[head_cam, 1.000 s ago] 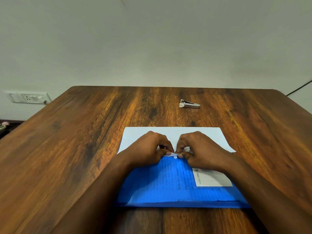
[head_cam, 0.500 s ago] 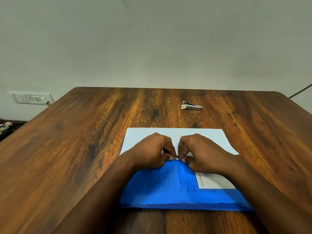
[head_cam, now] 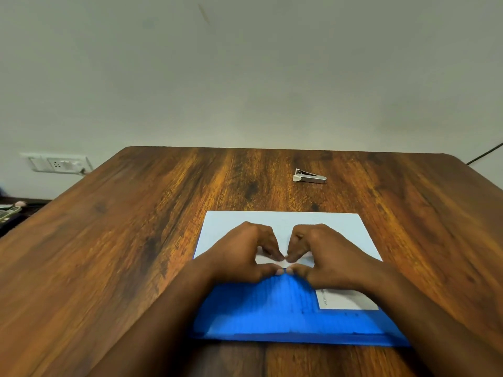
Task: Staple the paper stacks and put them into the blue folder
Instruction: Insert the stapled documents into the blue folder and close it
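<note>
Both hands meet at the folder's open edge. The left hand and right hand each have fingers curled, thumbs pressed against the blue cover's lip and fingertips pinching down onto the paper just beyond it. They seem to be parting the cover from the sheets, or working the stack inward; which of the two I cannot tell.

To do this well, I would keep both thumbs close together on the lip so the cover lifts evenly, hold the stack flat with the fingertips, and slide it toward the wrists in one straight push. A skewed push would likely catch a corner on the folder's inner edge and crease it.

The folder lies flat on the desk, under and behind the hands, toward the person. The paper sits partly inside it: the far half sticks out past the fingertips, the near half is hidden under the cover. A white label lies on the cover beneath the right wrist. Whether the sheets are stapled is not visible.

The stapler rests well beyond the hands, untouched.
</note>
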The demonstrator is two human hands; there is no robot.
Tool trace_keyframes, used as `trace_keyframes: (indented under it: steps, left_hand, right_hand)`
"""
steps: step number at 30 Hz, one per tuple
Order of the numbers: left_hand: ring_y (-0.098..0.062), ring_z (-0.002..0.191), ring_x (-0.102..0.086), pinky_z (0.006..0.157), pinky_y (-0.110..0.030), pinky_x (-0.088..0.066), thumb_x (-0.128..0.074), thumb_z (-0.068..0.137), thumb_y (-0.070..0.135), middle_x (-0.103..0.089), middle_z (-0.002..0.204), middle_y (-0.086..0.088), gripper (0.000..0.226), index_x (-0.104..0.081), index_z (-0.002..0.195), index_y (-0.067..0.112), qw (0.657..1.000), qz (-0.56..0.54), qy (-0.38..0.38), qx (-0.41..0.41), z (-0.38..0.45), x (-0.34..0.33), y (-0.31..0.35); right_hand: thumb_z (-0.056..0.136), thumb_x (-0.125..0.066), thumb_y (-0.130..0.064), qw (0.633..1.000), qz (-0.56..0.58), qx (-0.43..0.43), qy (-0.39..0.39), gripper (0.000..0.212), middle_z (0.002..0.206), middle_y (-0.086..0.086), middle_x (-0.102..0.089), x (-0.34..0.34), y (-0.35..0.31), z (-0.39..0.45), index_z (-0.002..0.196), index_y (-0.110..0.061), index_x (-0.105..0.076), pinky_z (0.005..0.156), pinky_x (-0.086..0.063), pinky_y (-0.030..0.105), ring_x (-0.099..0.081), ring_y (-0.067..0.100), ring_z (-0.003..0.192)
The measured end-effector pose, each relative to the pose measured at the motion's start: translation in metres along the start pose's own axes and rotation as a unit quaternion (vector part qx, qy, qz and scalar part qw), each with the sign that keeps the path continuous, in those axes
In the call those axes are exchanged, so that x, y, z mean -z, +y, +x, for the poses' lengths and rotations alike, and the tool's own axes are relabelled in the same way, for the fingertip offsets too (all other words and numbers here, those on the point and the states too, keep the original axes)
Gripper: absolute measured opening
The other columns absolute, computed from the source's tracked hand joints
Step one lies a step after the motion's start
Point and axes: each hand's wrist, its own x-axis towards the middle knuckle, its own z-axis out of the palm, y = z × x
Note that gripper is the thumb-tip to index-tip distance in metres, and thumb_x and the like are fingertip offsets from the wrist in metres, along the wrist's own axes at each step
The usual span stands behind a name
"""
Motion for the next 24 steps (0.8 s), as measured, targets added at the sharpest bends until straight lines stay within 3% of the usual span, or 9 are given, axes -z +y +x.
trace_keyframes:
  steps: [3, 5, 8, 12, 14, 19, 24]
  left_hand:
    - [-0.001, 0.093, -0.069, 0.079, -0.016, -0.052, -0.087, 0.08, 0.049, -0.074, 0.102, 0.017, 0.031, -0.083, 0.101, 0.026, 0.998, -0.031, 0.022, 0.045, -0.002, 0.005, -0.01]
    - [-0.001, 0.09, -0.067, 0.077, -0.021, -0.054, -0.089, 0.077, 0.051, -0.072, 0.101, 0.018, 0.037, -0.081, 0.104, 0.027, 0.994, -0.001, 0.064, 0.094, -0.003, 0.011, -0.018]
    - [-0.002, 0.088, -0.062, 0.078, -0.034, -0.057, -0.089, 0.069, 0.063, -0.068, 0.1, 0.019, 0.057, -0.077, 0.114, 0.03, 0.973, 0.101, 0.111, 0.176, -0.008, 0.022, -0.03]
    - [-0.008, 0.09, -0.06, 0.072, -0.035, -0.055, -0.085, 0.051, 0.082, -0.065, 0.105, 0.01, 0.093, -0.065, 0.126, 0.03, 0.943, 0.121, 0.121, 0.285, -0.018, 0.035, -0.053]
    - [-0.009, 0.091, -0.058, 0.069, -0.034, -0.053, -0.085, 0.047, 0.084, -0.063, 0.109, 0.008, 0.098, -0.06, 0.124, 0.028, 0.937, 0.116, 0.116, 0.308, -0.024, 0.04, -0.061]
    - [-0.008, 0.091, -0.058, 0.075, -0.037, -0.057, -0.085, 0.048, 0.083, -0.062, 0.107, 0.01, 0.097, -0.053, 0.121, 0.027, 0.931, 0.098, 0.076, 0.345, -0.034, 0.049, -0.061]
    - [-0.012, 0.075, -0.066, 0.054, -0.031, -0.045, -0.069, 0.029, 0.101, -0.07, 0.078, 0.006, 0.098, -0.071, 0.091, 0.024, 0.914, 0.084, 0.048, 0.395, -0.032, 0.051, -0.058]
  right_hand:
    - [0.083, -0.08, -0.053, 0.998, 0.056, -0.03, 0.012, 0.025, 0.095, -0.021, -0.071, 0.006, 0.006, 0.001, 0.092, -0.03, -0.081, 0.08, -0.059, 0.032, -0.066, 0.001, 0.09]
    - [0.084, -0.081, -0.051, 0.995, 0.038, -0.076, 0.041, 0.027, 0.102, -0.017, -0.073, 0.01, 0.011, 0.003, 0.1, -0.029, -0.082, 0.081, -0.059, 0.033, -0.065, 0.003, 0.091]
    - [0.074, -0.081, -0.067, 0.984, -0.043, -0.157, 0.068, 0.061, 0.122, -0.011, -0.068, 0.014, 0.024, 0.003, 0.122, -0.03, -0.072, 0.085, -0.056, 0.033, -0.06, 0.007, 0.103]
    - [0.049, -0.075, -0.091, 0.963, -0.069, -0.252, 0.067, 0.104, 0.137, -0.005, -0.06, 0.026, 0.039, -0.003, 0.135, -0.035, -0.058, 0.093, -0.055, 0.041, -0.057, 0.018, 0.117]
    - [0.039, -0.073, -0.097, 0.955, -0.079, -0.283, 0.052, 0.119, 0.141, -0.001, -0.059, 0.035, 0.046, -0.007, 0.137, -0.034, -0.053, 0.095, -0.054, 0.042, -0.058, 0.021, 0.12]
    - [0.046, -0.077, -0.092, 0.939, -0.086, -0.331, -0.032, 0.12, 0.143, 0.002, -0.059, 0.048, 0.049, -0.013, 0.142, -0.026, -0.049, 0.09, -0.051, 0.032, -0.058, 0.019, 0.115]
    - [0.043, -0.074, -0.094, 0.938, -0.066, -0.337, -0.05, 0.118, 0.135, -0.001, -0.063, 0.043, 0.049, -0.012, 0.139, -0.029, -0.051, 0.09, -0.054, 0.033, -0.059, 0.017, 0.11]
